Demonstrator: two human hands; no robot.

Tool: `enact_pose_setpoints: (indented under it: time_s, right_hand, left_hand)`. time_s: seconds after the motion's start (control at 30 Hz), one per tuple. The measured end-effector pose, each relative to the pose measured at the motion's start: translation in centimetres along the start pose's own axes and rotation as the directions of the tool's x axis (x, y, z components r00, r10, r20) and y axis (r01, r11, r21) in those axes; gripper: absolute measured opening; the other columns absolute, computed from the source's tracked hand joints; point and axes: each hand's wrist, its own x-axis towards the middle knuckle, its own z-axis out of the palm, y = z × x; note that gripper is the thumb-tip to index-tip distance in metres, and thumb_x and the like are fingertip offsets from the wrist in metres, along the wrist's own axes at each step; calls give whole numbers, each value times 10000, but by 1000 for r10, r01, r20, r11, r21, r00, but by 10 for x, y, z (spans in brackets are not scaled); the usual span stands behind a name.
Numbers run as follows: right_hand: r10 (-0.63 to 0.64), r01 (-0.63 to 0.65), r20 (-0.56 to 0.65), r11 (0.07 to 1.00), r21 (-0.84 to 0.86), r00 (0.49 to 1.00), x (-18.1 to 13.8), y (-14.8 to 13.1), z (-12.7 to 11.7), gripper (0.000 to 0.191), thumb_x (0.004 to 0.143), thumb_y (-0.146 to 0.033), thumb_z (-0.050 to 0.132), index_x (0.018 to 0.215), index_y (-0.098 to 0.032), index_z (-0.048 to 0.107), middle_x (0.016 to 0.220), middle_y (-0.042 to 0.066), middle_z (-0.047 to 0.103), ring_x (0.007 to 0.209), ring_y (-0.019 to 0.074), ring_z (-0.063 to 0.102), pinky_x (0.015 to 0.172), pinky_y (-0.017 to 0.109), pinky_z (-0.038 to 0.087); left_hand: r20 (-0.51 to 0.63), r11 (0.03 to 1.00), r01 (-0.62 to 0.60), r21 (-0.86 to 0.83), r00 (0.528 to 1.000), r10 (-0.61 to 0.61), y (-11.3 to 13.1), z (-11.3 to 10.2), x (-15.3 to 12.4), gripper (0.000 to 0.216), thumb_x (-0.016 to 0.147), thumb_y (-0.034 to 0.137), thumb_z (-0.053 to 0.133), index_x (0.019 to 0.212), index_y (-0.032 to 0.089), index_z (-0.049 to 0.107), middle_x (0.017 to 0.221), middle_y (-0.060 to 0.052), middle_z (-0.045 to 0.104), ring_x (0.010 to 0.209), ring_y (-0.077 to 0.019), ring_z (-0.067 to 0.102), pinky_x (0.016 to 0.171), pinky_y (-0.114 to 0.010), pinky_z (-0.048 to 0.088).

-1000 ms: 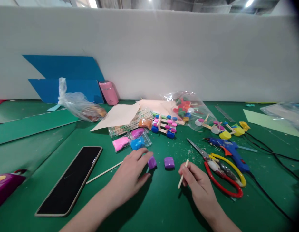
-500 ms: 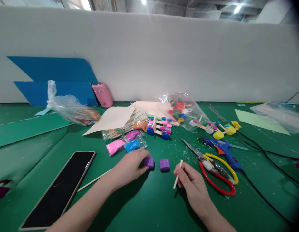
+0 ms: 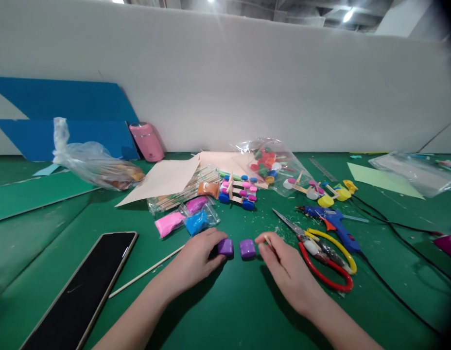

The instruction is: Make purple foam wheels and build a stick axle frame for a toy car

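The left cap (image 3: 225, 246) and right cap (image 3: 248, 248) are purple, the table (image 3: 229, 311) green, the stick (image 3: 268, 239) tan, the scissors (image 3: 320, 250) red and yellow, the glue gun (image 3: 333, 221) blue, the bottle (image 3: 146, 142) pink.

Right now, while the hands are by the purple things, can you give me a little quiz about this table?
1. True or false: the scissors lie to the right of the right hand.
2. What colour is the glue gun? A red, B blue, C white.
3. Which hand has its fingers on the left purple block?
Key: 1 true; 2 B; 3 the left hand.
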Motion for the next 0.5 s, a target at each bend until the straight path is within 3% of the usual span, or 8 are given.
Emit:
enact_pose_setpoints:
  time_s: [0.1, 0.17, 0.4, 0.5]
  right_hand:
    - [-26, 57, 117, 960, -275, 993, 12, -9, -7, 437, 777, -360, 535, 1181, -225, 441, 627, -16, 514, 558, 161, 491, 495, 237, 316]
    - [-29, 82, 147, 926, -368, 989, 19, -9, -9, 516, 740, -358, 578, 1219, -225, 435, 646, 0, 561, 588, 181, 529, 515, 246, 335]
    - [-59, 118, 174, 929, -350, 983, 23, 5, -4, 369, 766, -330, 556, 1123, -247, 513, 905, 42, 650, 767, 206, 590, 594, 251, 376]
    - [-62, 124, 189, 934, -335, 980, 23, 6, -2, 209, 798, -293, 518, 996, -251, 567, 868, 20, 653, 761, 189, 593, 601, 241, 378]
  left_hand:
    - [-3, 1000, 0, -23, 1000, -1, -1, -1, -2, 183, 768, 177, 482, 924, 189, 575, 850, -34, 575, 771, -173, 532, 681, -275, 416]
    - [2, 999, 4, -37, 1000, -4, -2, -1, -3, 187, 771, 167, 478, 930, 192, 571, 850, -33, 570, 770, -171, 531, 683, -276, 417]
    - [0, 994, -16, -108, 1000, 16, -6, 1, -4, 220, 776, 129, 473, 964, 206, 557, 918, -35, 565, 841, -168, 525, 748, -288, 420]
    - [-12, 993, -21, -118, 1000, 19, -6, 2, -5, 251, 778, 122, 471, 998, 212, 551, 940, -37, 563, 862, -169, 523, 767, -294, 421]
